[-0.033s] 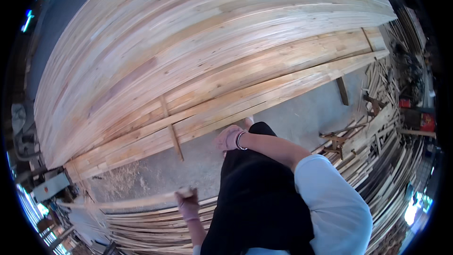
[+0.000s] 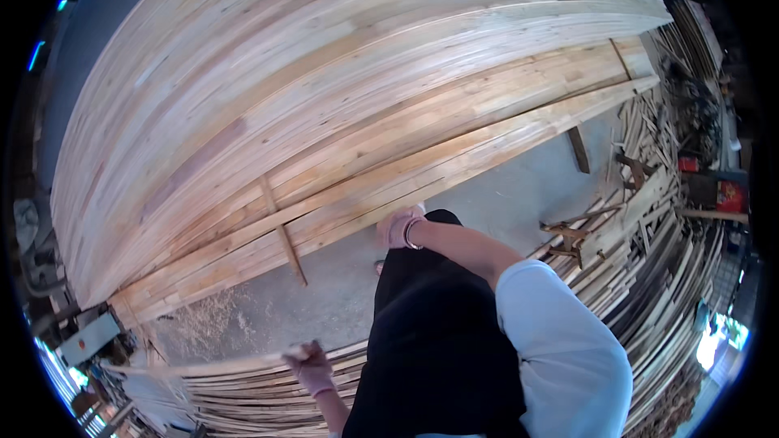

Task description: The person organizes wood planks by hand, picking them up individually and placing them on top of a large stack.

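Observation:
My left hand (image 2: 312,371), in a pale pink glove, is low in the view, closed round the end of a long, thin wooden strip (image 2: 227,367). The strip reaches off to the left, slightly blurred, above a pile of similar strips (image 2: 251,400). My right hand (image 2: 398,228), in the same kind of glove with bands at the wrist, is curled in front of my dark apron (image 2: 442,341). It is near the front edge of the stacked boards (image 2: 365,207); what its fingers hold, if anything, is hidden.
Wide layers of pale boards (image 2: 324,73) fill the far side. A short wooden bearer (image 2: 290,255) sticks out under the front boards, another (image 2: 578,150) further right. Shavings (image 2: 207,320) lie on the grey floor. Loose offcuts and strips (image 2: 617,276) heap up at the right.
My left hand has moved down and to the left, with the strip still in it. My right hand has barely shifted, and the whole view has turned slightly.

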Demonstrator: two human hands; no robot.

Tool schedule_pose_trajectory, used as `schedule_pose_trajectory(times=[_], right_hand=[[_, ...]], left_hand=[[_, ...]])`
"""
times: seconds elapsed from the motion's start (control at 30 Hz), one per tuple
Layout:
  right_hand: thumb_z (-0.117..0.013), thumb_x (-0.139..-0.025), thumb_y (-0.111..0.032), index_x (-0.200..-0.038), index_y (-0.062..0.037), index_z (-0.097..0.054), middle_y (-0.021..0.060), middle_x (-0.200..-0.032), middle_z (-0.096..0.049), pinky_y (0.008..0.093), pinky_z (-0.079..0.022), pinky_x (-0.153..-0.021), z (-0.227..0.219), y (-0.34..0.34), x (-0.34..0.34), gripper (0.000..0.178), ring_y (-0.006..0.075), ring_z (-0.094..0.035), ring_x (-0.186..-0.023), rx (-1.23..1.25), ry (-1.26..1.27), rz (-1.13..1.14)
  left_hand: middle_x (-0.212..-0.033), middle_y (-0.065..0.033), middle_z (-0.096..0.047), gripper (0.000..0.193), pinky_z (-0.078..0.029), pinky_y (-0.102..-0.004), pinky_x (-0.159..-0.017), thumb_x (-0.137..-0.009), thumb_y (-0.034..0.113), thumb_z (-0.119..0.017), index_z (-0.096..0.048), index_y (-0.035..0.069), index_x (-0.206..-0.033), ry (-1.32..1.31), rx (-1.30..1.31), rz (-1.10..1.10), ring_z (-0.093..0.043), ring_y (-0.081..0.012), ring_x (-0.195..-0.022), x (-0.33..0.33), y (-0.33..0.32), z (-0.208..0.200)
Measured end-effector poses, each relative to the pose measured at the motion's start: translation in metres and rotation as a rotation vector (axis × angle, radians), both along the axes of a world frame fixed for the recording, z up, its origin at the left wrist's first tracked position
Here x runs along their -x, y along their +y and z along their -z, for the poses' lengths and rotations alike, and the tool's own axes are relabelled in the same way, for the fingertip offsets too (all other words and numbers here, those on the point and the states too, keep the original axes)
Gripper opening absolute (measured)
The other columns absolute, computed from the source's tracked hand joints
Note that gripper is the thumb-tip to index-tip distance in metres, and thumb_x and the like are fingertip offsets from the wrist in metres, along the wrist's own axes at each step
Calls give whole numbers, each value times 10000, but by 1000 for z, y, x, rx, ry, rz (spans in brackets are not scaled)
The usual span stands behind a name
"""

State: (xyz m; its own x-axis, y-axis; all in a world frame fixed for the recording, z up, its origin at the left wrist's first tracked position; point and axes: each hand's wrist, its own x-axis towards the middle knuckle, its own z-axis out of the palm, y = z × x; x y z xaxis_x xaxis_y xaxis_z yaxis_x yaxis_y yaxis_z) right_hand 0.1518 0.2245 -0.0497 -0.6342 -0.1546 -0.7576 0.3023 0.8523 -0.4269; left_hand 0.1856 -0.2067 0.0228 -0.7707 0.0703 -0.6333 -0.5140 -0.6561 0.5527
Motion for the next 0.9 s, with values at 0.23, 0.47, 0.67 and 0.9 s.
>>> schedule_pose_trajectory(times=[0.23,0.47,0.67,0.9], right_hand=[[-513,-783,-220,-843,-85,-664,132,-918,-670,406,-473,-745,101,163,-2,211,269,-639,-920,-527,239,160],[-541,-802,-140,-922,-152,-664,79,-974,-658,383,-435,-824,129,209,-8,173,244,-609,-974,-613,100,53],[-607,-772,-187,-931,-148,-683,89,-930,-684,358,-441,-821,150,208,0,180,238,-633,-946,-617,169,-96],[-680,-664,-341,-885,-117,-701,120,-902,-694,353,-498,-790,54,171,-30,315,251,-671,-883,-393,-50,-281]], left_hand=[[-820,-51,-668,623,-486,-468,-800,-887,649,-357,-661,106,-918,-358,301,-68,-611,-262,-747,-50,45,-31],[-937,-78,-590,538,-441,-460,-905,-902,580,-406,-585,78,-973,-555,-13,-23,-552,-264,-867,-79,86,-47],[-999,-117,-597,525,-485,-494,-869,-905,528,-464,-535,53,-1117,-597,281,-111,-588,-298,-907,-82,77,-53],[-976,-100,-597,430,-490,-412,-823,-918,439,-507,-537,45,-1087,-509,109,70,-581,-253,-876,-61,78,-18]])
